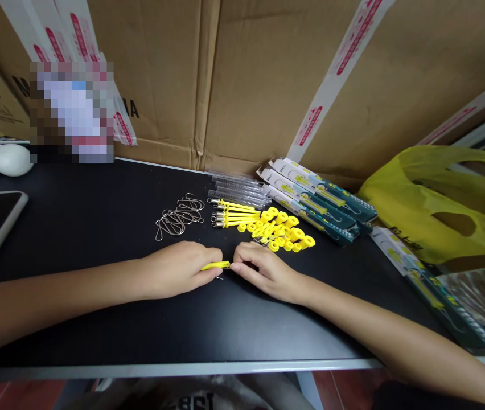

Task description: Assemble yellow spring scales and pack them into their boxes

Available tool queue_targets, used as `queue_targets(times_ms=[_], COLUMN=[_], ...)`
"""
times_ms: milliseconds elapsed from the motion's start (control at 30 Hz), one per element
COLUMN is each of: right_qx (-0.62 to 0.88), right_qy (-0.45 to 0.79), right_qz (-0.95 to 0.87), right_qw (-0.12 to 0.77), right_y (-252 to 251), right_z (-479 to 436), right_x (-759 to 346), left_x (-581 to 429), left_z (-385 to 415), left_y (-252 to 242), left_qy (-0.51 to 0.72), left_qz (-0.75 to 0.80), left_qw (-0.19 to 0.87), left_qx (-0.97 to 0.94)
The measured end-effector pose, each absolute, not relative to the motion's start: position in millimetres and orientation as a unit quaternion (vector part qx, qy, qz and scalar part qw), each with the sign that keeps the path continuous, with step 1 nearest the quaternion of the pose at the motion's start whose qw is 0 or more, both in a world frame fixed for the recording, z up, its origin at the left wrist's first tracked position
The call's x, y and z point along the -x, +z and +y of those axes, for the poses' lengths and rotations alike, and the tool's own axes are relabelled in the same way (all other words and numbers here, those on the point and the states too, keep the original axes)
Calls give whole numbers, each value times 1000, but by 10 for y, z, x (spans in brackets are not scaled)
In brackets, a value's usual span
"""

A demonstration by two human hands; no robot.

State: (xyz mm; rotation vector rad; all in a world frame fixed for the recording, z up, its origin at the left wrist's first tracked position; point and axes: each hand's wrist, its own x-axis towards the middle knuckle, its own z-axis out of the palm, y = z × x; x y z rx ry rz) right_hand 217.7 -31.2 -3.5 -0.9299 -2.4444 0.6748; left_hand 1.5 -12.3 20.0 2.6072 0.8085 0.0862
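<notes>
L hand pinches the yellow piece over the black table; its long axis runs approx. L–R, free end toward R hand, whose fingertips are v. near; if they grip it, cannot tell.

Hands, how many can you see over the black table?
2: the left hand, holding a yellow piece, and the right hand, its fingertips at that piece's end. Both show clearly.

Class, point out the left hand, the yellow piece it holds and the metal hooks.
Left hand (186, 267), head view: its middle.
Yellow piece (217, 265), head view: exposed middle.
Metal hooks (174, 221), head view: pile's middle.
</notes>
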Motion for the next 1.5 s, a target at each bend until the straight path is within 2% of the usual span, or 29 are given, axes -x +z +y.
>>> queue_targets(times_ms=[400,533,933,1267,1500], right_qx=[316,309,324,365,387], right_qy=[266,300,253,307,407], right_qz=[-895,-883,-884,-837,-780], right_qw=[169,189,223,267,276], right_y=[51,43,-48,-40,-15], right_z=[-287,-277,-285,-327,-305], right_x=[-2217,-2230,-2222,-2160,-2164], left_x=[-46,-45,-46,-76,-71], left_z=[-156,-157,-148,-170,-224], left_y=[225,239,229,235,211], left_qy=[19,10,-9,-35,-31], left_qz=[312,307,315,327,313], left_qw=[180,189,159,122,120], left_qx=[-933,-933,-936,-936,-942])
